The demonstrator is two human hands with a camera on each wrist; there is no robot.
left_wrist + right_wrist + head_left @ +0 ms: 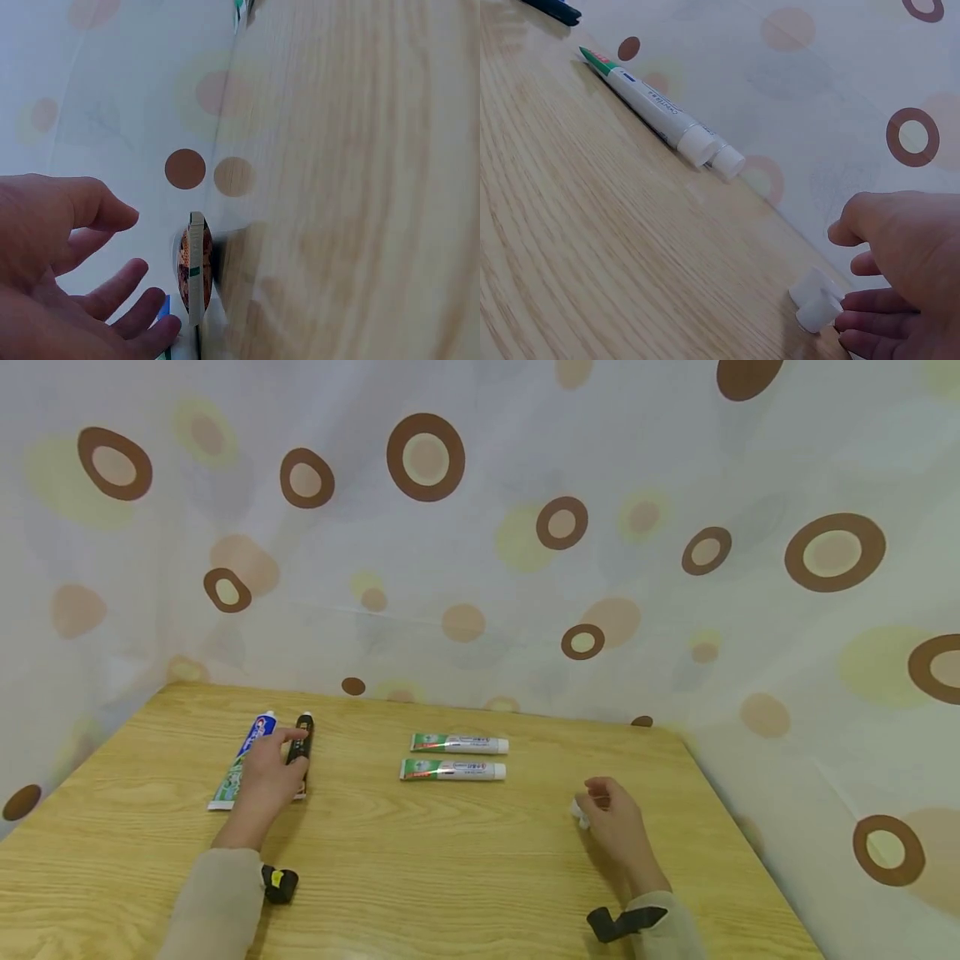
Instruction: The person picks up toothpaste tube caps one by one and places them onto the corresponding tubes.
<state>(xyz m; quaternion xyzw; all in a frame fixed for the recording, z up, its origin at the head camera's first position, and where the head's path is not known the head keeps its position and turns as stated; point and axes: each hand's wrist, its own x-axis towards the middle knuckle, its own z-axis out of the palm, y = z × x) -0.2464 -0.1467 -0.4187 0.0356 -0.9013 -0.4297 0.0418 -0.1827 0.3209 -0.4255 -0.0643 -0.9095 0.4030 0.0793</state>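
My left hand [268,772] hovers over two toothpaste tubes at the left of the table, its thumb and fingers spread apart. Beneath and beside it lie a blue and green toothpaste tube [247,747] and a black toothpaste tube [303,727], partly covered by the hand. In the left wrist view, the black tube's flat crimped end [196,270] faces the camera, apart from the thumb. On the right, my right hand [618,822] is beside two short white cylinders [816,300], fingertips right at them and thumb raised away.
Two white and green toothpaste tubes, a rear one [459,744] and a front one [452,770], lie parallel mid-table with white caps facing right. A patterned curtain [480,568] hangs along the back and sides of the wooden table [435,877].
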